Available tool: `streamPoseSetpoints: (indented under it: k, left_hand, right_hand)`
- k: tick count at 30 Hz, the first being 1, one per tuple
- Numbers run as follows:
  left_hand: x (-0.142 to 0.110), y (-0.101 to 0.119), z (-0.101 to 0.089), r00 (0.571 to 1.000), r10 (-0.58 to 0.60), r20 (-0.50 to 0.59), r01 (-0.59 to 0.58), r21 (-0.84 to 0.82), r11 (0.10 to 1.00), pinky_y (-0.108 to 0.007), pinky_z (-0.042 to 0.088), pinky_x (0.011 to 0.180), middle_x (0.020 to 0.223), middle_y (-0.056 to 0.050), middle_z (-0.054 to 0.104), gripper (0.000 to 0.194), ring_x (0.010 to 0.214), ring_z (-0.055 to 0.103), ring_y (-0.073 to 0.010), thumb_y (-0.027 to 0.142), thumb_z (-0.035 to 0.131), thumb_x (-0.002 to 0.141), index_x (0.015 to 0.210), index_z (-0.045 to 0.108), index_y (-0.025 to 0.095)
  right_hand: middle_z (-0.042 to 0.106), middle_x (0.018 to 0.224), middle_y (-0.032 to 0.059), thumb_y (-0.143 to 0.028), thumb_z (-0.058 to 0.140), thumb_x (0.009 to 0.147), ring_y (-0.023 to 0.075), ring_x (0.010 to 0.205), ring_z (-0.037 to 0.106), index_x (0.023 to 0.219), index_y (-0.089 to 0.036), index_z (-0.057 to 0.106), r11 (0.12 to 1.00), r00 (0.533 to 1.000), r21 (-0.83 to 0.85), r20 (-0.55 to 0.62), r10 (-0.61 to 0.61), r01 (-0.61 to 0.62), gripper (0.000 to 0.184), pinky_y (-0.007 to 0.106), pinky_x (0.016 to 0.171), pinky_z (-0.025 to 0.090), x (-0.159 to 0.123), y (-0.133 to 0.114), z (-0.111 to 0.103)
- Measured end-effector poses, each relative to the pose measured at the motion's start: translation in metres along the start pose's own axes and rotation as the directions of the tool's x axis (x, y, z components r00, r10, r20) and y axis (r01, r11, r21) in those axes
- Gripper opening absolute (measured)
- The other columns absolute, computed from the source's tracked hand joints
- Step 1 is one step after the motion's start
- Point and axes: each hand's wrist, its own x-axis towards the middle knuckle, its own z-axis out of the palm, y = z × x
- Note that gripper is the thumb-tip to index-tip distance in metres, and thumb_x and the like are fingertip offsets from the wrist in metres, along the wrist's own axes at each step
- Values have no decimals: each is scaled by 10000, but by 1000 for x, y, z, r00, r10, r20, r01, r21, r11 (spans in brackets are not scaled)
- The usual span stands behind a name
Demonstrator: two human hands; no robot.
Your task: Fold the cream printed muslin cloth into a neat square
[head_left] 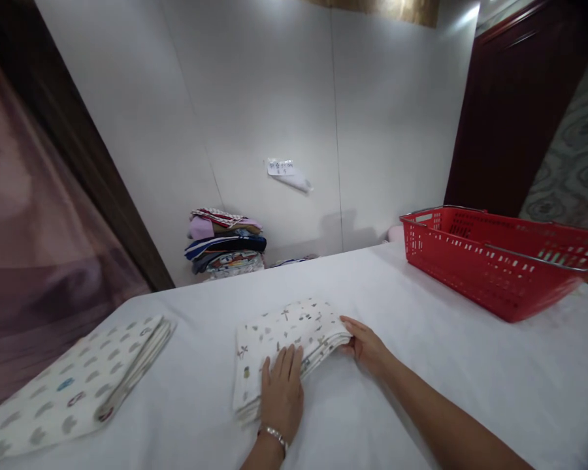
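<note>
A folded white cloth (279, 329) with small dark and green prints lies on the white-covered table in front of me. My left hand (283, 395) rests flat on its near edge, fingers stretched out, a bracelet at the wrist. At the cloth's right end, my right hand (365, 343) grips the folded layers, thumb and fingers around the corner, which is lifted a little. Several layers show along the near right edge. To the left lies another folded cloth (85, 375), white with grey cloud-like shapes; neither hand touches it.
A red plastic basket (470, 267) with metal handles stands at the table's right side. Beyond the far edge, a stack of folded clothes (225, 241) sits against the grey wall. A paper label (280, 168) is stuck on that wall. A pinkish curtain (34, 261) hangs at the left.
</note>
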Motion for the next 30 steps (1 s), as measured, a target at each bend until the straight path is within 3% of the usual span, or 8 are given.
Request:
streamPoseSetpoints:
  k: [8,18,25,30]
  left_hand:
    - [3,2,-5,999,-45,10,45,-34,998,-472,221,1043,1266,-60,528,641,1170,445,-223,24,377,687,1302,447,192]
    - [2,2,-26,991,-103,82,109,-67,992,-467,226,1035,1197,-96,541,660,1117,458,-226,41,446,689,1330,383,188]
    - [-24,-30,-39,988,-150,-25,150,19,988,-436,282,1003,1107,-88,586,608,1065,500,-222,27,465,657,1250,461,163]
    - [-21,-40,-73,989,-86,-118,82,-34,996,-440,299,993,1014,-78,626,505,971,553,-207,40,458,666,1157,500,150]
  right_hand:
    - [674,777,17,-309,705,705,137,651,633,910,-186,617,998,999,16,-12,-52,53,255,239,544,522,1,0,3]
    - [660,757,-23,-307,753,635,108,632,608,855,-212,627,998,997,8,-45,-56,57,271,194,510,511,-9,-18,10]
    - [660,785,-11,-334,734,666,113,660,614,858,-208,635,996,998,-72,-10,-59,58,251,185,517,512,-21,-32,20]
    - [653,751,-14,-333,732,662,109,621,609,852,-206,641,984,988,-98,-16,-154,152,246,180,494,505,-33,-58,28]
